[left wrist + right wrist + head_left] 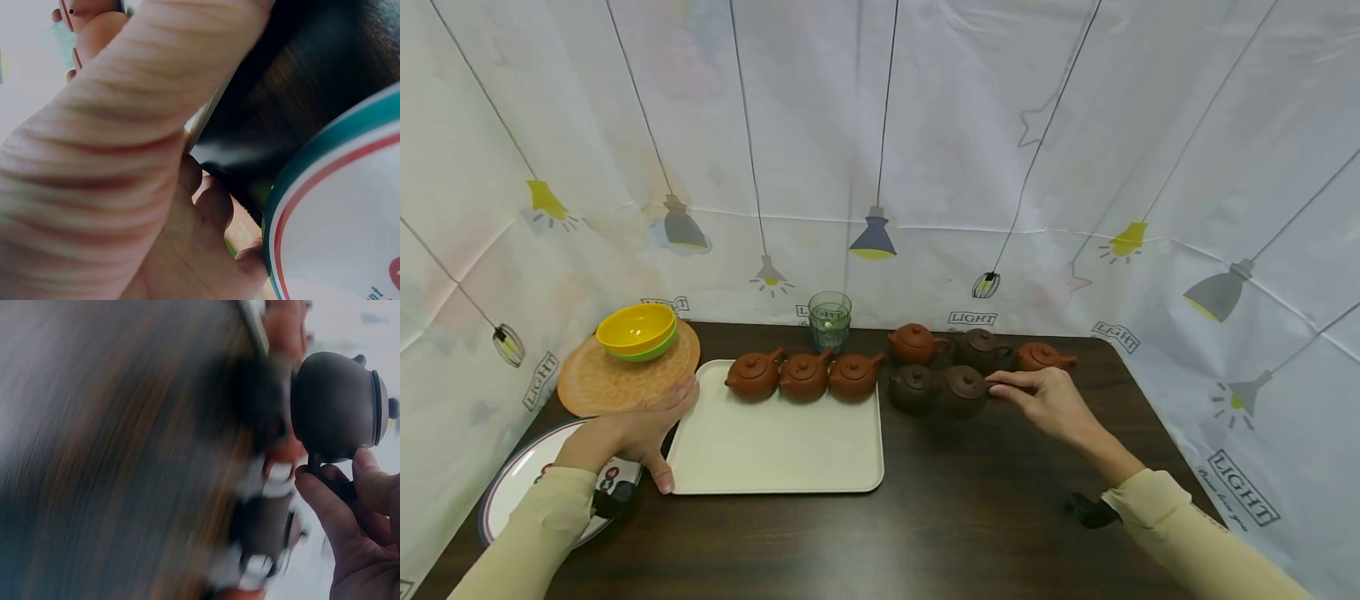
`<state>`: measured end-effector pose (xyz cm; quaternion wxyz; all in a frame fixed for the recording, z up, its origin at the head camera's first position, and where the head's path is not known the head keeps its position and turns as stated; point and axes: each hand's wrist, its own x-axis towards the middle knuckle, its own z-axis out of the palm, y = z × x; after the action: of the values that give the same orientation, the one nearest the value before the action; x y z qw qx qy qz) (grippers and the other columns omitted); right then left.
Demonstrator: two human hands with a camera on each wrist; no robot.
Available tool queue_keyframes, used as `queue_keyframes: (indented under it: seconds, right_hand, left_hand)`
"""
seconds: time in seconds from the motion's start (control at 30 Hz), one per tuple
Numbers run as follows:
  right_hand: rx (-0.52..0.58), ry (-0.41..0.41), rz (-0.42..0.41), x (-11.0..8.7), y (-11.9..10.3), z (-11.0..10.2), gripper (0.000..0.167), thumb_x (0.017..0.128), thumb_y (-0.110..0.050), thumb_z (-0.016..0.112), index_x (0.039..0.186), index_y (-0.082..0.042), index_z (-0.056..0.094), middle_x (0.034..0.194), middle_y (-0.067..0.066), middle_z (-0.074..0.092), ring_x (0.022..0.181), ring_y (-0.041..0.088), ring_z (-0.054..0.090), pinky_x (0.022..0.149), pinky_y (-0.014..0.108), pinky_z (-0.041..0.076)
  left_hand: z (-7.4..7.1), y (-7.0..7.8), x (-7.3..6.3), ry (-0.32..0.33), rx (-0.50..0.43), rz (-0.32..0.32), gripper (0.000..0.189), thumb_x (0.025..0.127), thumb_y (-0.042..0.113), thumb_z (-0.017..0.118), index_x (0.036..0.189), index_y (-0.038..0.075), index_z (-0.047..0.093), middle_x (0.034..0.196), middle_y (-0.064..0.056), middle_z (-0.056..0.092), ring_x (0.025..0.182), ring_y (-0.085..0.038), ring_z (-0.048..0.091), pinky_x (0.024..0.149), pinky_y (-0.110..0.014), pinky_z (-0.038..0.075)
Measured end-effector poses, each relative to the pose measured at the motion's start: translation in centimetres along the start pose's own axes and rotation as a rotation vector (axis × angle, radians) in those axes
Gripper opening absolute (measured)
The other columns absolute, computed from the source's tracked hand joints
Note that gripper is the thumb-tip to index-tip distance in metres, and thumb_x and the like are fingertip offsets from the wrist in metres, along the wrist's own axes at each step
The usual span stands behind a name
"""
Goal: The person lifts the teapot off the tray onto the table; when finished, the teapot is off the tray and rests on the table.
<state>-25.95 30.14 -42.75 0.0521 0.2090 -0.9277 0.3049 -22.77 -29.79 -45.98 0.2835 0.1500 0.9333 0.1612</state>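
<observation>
A dark brown teapot (965, 390) is in the right hand (1048, 404), off the tray's right edge and towards the far edge of the bench (925, 533). Thumb and fingers pinch its side handle, the spout points left and the lid is on; it appears lifted clear of the wood.

Just left of it sits a second dark teapot (915, 389), close to the tray's right edge. Behind these two, along the bench's far edge, a reddish teapot (914, 342), a rounder dark one (979, 350) and a low reddish one (1041, 357) stand in a row, the last nearest the far right corner.

The cream tray (775, 450) lies left of the bench's middle. Three reddish teapots, left (752, 377), middle (803, 380) and right (853, 380), line its far edge. The left hand (636, 433) is spread along the tray's left edge, thumb at the near left corner, fingers extended towards the far one. The two hands are well apart.

A green-tinted glass (830, 321) stands behind the tray at the bench's far edge. In the far left corner a yellow bowl (638, 327) nests in a green bowl (647, 355) on a round tan board (598, 392). A white plate (508, 497) with coloured rim bands lies by the left edge, partly under the left forearm. A lamp-printed cloth (820, 125) hangs behind.
</observation>
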Motion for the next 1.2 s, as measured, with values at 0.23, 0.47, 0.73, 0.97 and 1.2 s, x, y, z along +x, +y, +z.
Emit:
queue_keyframes:
  seconds: [0.23, 0.47, 0.73, 0.97, 1.2]
  right_hand:
    - [-0.085, 0.055, 0.069, -0.2, 5.0, -1.5, 0.021, 0.1, -0.015, 0.076, 0.119, -0.01, 0.082, 0.082, 0.009, 0.078, 0.055, 0.003, 0.044, 0.053, 0.024, 0.038]
    - [-0.051, -0.023, 0.055, 0.7, 7.7, -0.3, 0.022, 0.101, -0.013, 0.074, 0.121, -0.007, 0.081, 0.099, 0.014, 0.083, 0.062, 0.01, 0.063, 0.055, 0.023, 0.047]
    - [0.011, -0.092, 0.061, 2.4, 8.5, 1.0, 0.024, 0.103, -0.008, 0.07, 0.124, -0.001, 0.079, 0.116, 0.02, 0.081, 0.083, 0.009, 0.076, 0.066, 0.021, 0.059]
    - [0.042, -0.137, 0.076, 2.9, 8.9, 0.8, 0.028, 0.105, -0.008, 0.067, 0.131, -0.003, 0.076, 0.122, 0.02, 0.078, 0.092, 0.004, 0.074, 0.072, 0.023, 0.062]
    - [0.006, -0.138, 0.098, 2.8, 8.7, 0.4, 0.033, 0.108, -0.021, 0.066, 0.137, -0.007, 0.074, 0.101, 0.018, 0.08, 0.065, 0.002, 0.053, 0.061, 0.023, 0.045]
  left_hand:
    - [0.1, -0.2, 0.2, 0.001, 0.001, 0.001, 0.165, 0.057, 0.06, 0.1, 0.168, -0.007, -0.002, 0.175, -0.034, -0.014, 0.164, -0.056, -0.007, 0.125, -0.081, 0.004]
    - [0.4, -0.5, 0.2, 0.002, 0.004, 0.003, 0.164, 0.057, 0.058, 0.101, 0.168, -0.008, -0.002, 0.175, -0.034, -0.013, 0.164, -0.056, -0.007, 0.125, -0.081, 0.004]
    - [0.7, -0.5, 0.2, 0.001, -0.003, 0.008, 0.165, 0.057, 0.058, 0.101, 0.168, -0.007, -0.003, 0.175, -0.034, -0.015, 0.163, -0.056, -0.008, 0.124, -0.082, 0.004]
    - [0.3, -0.4, 0.2, 0.005, -0.016, 0.007, 0.163, 0.059, 0.058, 0.1, 0.168, -0.006, -0.003, 0.175, -0.033, -0.015, 0.164, -0.055, -0.008, 0.124, -0.082, 0.003]
    - [0.2, -0.5, 0.2, 0.01, 0.002, 0.015, 0.164, 0.057, 0.06, 0.1, 0.168, -0.007, -0.002, 0.176, -0.034, -0.013, 0.164, -0.056, -0.007, 0.124, -0.082, 0.004]
